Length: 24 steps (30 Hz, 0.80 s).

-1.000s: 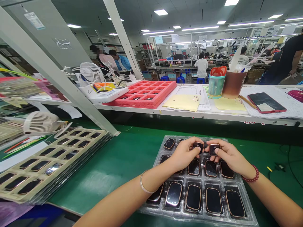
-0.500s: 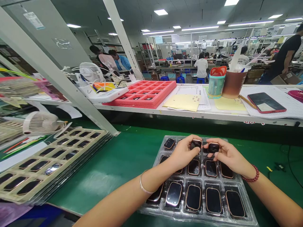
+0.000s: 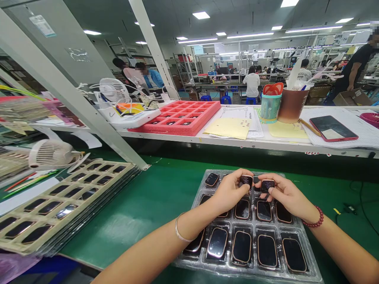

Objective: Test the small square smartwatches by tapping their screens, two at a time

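A clear plastic tray (image 3: 229,263) on the green bench holds several watch bodies with dark screens and gold rims, each in its own pocket. Over its back rows, my left hand (image 3: 229,192) grips one watch (image 3: 246,180) between thumb and fingers. Just to the right, my right hand (image 3: 284,191) pinches another watch (image 3: 267,185). Both held watches face up with small light text on their screens, and a narrow gap separates them. At the tray's back left corner a watch (image 3: 212,179) also shows marks on its screen.
Stacked beige trays (image 3: 66,197) of dark screens lie at the left beside a white fan (image 3: 51,154). A raised shelf (image 3: 231,141) crosses behind, bearing a red foam tray (image 3: 189,127), papers, cups and a phone (image 3: 334,128). Cables lie at the right. People are in the background.
Light text now shows on the screens of both held watches, which looked darker before. My hands have barely moved. The person at the far right has shifted slightly.
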Each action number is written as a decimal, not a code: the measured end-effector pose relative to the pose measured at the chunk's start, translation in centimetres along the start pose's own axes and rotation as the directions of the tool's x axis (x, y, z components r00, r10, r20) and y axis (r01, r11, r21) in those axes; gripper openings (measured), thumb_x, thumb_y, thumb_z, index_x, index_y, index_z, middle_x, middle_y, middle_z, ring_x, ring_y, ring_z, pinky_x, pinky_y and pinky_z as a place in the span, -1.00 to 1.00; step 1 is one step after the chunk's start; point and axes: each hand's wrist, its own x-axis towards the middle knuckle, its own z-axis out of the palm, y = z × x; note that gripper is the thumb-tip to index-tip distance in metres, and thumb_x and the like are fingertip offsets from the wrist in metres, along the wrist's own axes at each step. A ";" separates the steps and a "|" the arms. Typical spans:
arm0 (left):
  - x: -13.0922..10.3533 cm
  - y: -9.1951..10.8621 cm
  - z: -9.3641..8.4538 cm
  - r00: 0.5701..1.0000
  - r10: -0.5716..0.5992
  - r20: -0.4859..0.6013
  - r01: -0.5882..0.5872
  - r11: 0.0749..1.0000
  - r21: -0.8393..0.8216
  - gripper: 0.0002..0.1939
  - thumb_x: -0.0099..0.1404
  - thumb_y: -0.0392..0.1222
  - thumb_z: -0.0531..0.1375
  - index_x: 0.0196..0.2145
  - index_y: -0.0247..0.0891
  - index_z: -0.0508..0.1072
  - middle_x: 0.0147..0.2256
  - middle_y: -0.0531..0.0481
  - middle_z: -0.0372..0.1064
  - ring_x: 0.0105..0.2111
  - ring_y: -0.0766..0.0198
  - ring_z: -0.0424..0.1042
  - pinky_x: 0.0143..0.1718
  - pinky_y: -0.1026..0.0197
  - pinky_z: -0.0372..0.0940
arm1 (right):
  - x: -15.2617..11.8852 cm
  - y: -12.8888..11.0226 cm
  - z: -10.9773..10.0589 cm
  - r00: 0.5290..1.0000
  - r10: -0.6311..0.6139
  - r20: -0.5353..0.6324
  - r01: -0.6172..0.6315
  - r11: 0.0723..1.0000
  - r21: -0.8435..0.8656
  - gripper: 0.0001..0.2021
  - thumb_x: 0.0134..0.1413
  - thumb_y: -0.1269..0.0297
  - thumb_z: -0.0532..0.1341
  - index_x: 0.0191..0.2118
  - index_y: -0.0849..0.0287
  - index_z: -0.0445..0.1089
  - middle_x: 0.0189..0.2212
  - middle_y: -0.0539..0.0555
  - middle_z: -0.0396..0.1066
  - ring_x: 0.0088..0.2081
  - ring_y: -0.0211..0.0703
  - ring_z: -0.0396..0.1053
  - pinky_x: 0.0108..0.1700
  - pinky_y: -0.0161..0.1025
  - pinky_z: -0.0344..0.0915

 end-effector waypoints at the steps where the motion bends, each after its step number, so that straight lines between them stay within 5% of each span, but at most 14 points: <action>1: 0.0 0.0 0.0 1.000 0.005 0.000 -0.005 1.000 -0.006 -0.71 0.09 -0.39 0.10 -0.18 -0.29 0.34 -0.32 -0.02 0.37 -0.36 0.32 0.37 -0.30 0.24 0.28 | 0.0 0.0 0.0 1.000 0.001 0.011 -0.001 1.000 -0.002 -0.69 0.15 0.34 0.11 0.03 0.13 0.24 -0.07 0.18 0.38 -0.25 -0.14 0.47 -0.28 -0.21 0.42; 24: 0.0 -0.2 0.0 1.000 0.016 -0.005 -0.016 1.000 0.000 -0.60 0.02 -0.44 0.11 -0.14 -0.26 0.33 -0.27 -0.02 0.35 -0.29 0.29 0.37 -0.28 0.27 0.27 | 0.0 0.1 0.1 1.000 -0.014 -0.010 0.014 1.000 0.018 -0.65 0.10 0.42 0.10 0.03 0.11 0.24 -0.09 0.15 0.38 -0.27 -0.16 0.46 -0.31 -0.23 0.42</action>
